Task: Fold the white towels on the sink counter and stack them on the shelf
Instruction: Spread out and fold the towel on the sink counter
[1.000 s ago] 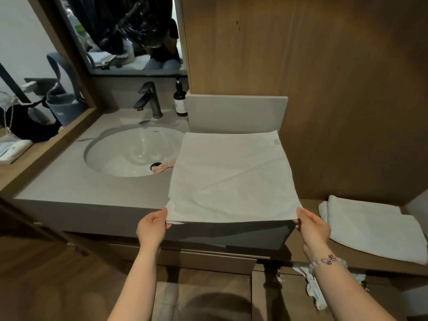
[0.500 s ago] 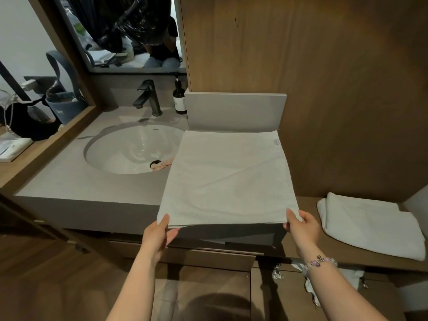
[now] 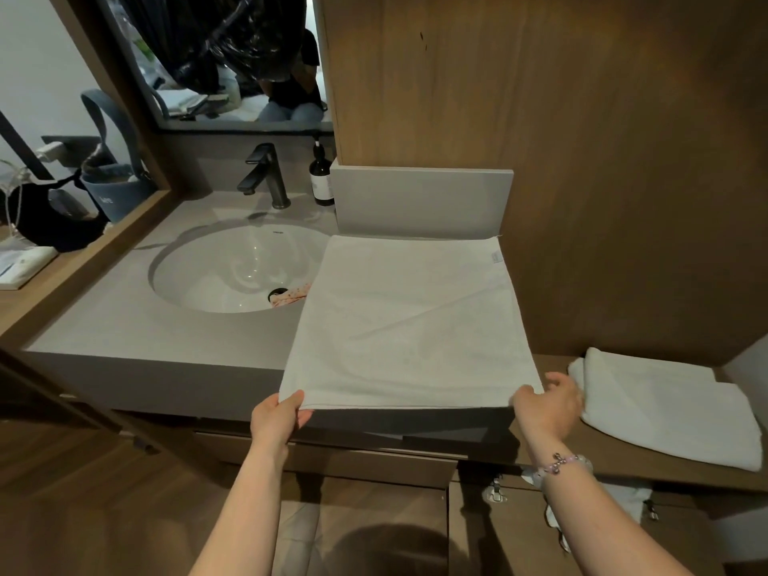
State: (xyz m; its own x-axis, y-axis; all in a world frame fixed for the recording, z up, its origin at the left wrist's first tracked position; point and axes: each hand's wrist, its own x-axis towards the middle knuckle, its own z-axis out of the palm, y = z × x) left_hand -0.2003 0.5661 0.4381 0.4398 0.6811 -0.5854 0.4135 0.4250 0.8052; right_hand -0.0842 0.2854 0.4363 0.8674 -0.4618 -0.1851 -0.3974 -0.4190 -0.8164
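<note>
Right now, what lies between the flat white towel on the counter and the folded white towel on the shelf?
The right hand, gripping the flat white towel at its near corner; head view.

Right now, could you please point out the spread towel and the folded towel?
spread towel (image 3: 407,326): head view, centre of the cloth.
folded towel (image 3: 665,409): head view, centre of its top layer.

White towel (image 3: 407,326), grey counter (image 3: 124,322), brown wood-grain panel (image 3: 582,139), black faucet (image 3: 266,176), perhaps pink-patterned scrap (image 3: 291,293).

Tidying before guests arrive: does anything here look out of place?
Yes: a small pink patterned item lies in the sink basin beside the drain, partly hidden under the white towel; it doesn't belong there.
</note>
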